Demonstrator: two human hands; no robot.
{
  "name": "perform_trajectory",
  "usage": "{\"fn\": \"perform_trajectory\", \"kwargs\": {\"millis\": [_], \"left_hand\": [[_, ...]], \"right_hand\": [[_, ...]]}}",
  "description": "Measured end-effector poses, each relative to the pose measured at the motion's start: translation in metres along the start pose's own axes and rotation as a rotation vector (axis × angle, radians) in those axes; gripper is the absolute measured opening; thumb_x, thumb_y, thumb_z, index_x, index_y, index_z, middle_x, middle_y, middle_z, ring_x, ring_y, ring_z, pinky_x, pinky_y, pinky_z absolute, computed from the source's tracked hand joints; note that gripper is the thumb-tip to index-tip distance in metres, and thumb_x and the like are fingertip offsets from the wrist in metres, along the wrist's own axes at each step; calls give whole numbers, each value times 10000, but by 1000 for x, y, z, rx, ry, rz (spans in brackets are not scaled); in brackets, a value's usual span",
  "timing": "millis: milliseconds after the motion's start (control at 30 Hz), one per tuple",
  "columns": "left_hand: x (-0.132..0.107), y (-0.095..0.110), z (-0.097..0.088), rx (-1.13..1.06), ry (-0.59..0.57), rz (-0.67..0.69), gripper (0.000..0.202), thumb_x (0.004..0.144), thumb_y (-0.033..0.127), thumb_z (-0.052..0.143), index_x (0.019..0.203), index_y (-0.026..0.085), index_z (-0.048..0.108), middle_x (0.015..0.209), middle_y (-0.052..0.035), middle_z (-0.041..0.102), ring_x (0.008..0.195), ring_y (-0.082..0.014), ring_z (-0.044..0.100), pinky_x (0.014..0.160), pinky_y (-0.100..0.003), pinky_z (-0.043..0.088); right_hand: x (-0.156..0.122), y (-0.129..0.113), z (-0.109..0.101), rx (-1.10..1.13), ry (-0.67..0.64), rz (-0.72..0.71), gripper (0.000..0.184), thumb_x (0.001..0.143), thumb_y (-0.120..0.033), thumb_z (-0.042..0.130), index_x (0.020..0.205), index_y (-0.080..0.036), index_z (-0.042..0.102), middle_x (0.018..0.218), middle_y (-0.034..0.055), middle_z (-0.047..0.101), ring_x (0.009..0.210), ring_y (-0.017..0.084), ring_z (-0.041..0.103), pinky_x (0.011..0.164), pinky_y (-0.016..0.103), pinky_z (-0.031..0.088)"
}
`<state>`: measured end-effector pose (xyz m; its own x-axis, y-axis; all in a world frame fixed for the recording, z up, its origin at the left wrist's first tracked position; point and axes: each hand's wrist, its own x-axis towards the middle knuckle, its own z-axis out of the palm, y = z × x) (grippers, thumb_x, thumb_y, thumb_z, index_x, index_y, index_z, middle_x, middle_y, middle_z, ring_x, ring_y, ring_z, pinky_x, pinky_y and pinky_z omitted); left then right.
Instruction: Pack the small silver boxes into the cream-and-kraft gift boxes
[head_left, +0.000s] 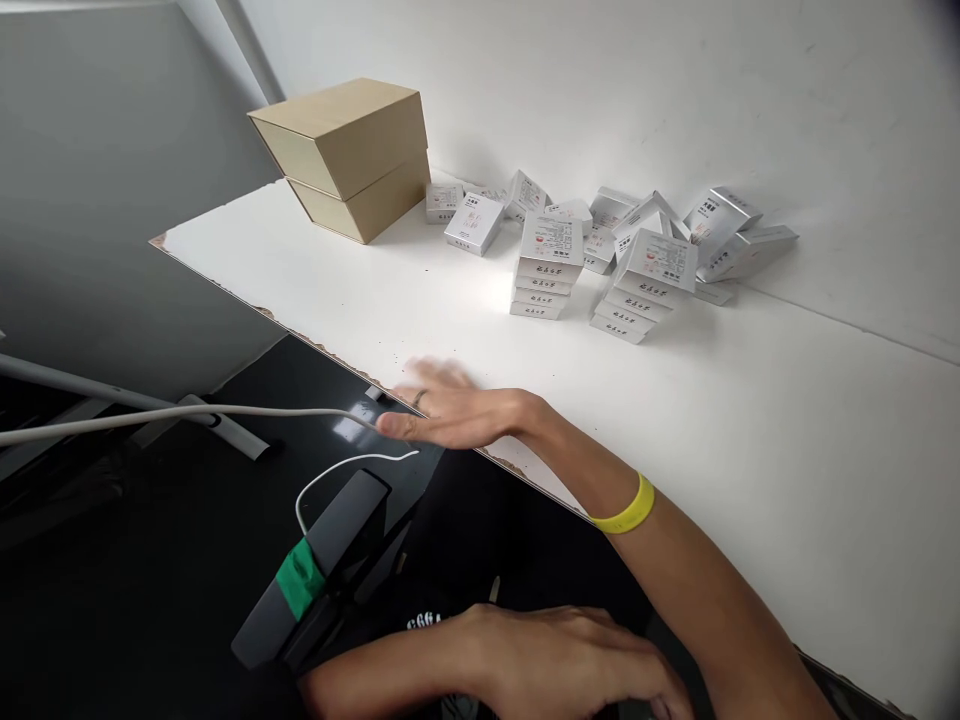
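My right hand [450, 410] reaches left along the front edge of the white table [787, 450], fingers stretched out flat and slightly blurred, holding nothing. A ring is on one finger and a yellow band [626, 512] on the wrist. Its fingertips are close to a white cable [225, 410]. My left hand [570, 660] lies low over my lap, fingers loosely flat, with nothing in it. Two stacks of small white printed boxes [547, 270] [645, 290] stand mid-table, with more loose ones [720, 235] against the wall.
Two tan cardboard boxes [352, 155] are stacked at the table's far left corner. Below the table edge a dark grey device with green tape [315, 570] and a thin white wire [337, 470] stand over a black floor. A grey bar [112, 395] crosses at left.
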<state>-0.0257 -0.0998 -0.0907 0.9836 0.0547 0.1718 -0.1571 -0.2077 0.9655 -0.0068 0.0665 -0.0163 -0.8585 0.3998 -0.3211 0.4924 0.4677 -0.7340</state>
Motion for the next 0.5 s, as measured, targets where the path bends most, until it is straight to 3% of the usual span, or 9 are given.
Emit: {"fn": "perform_trajectory", "kwargs": {"millis": [67,100,133,200,300,400,500], "left_hand": [[-1,-1,3,16,14,5,449,1013,383,510,1336,77,563,1351,-224,664,1306,-355,647,1155,-440,462],[-1,-1,4,14,17,11,440,1010,369,502,1334,77,563,1352,-222,664,1303,-356,647,1148,-443,467],[-1,-1,5,10,18,19,431,1005,350,495,1333,79,561,1357,-218,662,1300,-352,648,1142,-437,472],[1,-2,9,13,22,27,417,984,300,488,1328,75,559,1358,-213,661,1292,-340,655,1127,-412,483],[8,-9,19,30,-14,63,456,921,257,534,1327,51,558,1347,-216,659,1258,-337,673,1094,-377,502],[16,-16,29,33,-64,110,502,895,269,573,1341,40,553,1334,-212,656,1220,-334,688,1063,-362,520],[22,-13,35,22,-99,117,496,971,328,512,1355,16,555,1320,-223,656,1207,-342,689,1043,-371,532]], "right_hand": [[-6,-13,-3,164,-132,-211,864,970,-839,223,1523,-251,531,1612,52,472,1477,245,463,1264,430,352],[-11,-16,-3,152,-86,-233,837,981,-822,258,1481,-228,571,1554,58,540,1426,239,520,1223,414,411],[-17,-15,-4,73,31,-180,817,993,-797,299,1445,-183,595,1515,89,573,1410,256,531,1219,436,413],[-33,-7,-3,-154,298,39,785,1025,-727,341,1409,-93,599,1503,168,560,1449,310,475,1273,529,301],[-62,14,4,-267,384,257,782,1053,-678,308,1507,-68,494,1640,203,371,1570,338,278,1314,573,142],[-87,24,17,-257,398,328,828,1039,-706,308,1607,-105,360,1746,178,53,1631,321,-12,1329,545,73],[-107,18,38,-244,396,392,855,1036,-709,304,1628,-92,316,1738,185,-104,1613,313,-152,1324,540,-25]]}}
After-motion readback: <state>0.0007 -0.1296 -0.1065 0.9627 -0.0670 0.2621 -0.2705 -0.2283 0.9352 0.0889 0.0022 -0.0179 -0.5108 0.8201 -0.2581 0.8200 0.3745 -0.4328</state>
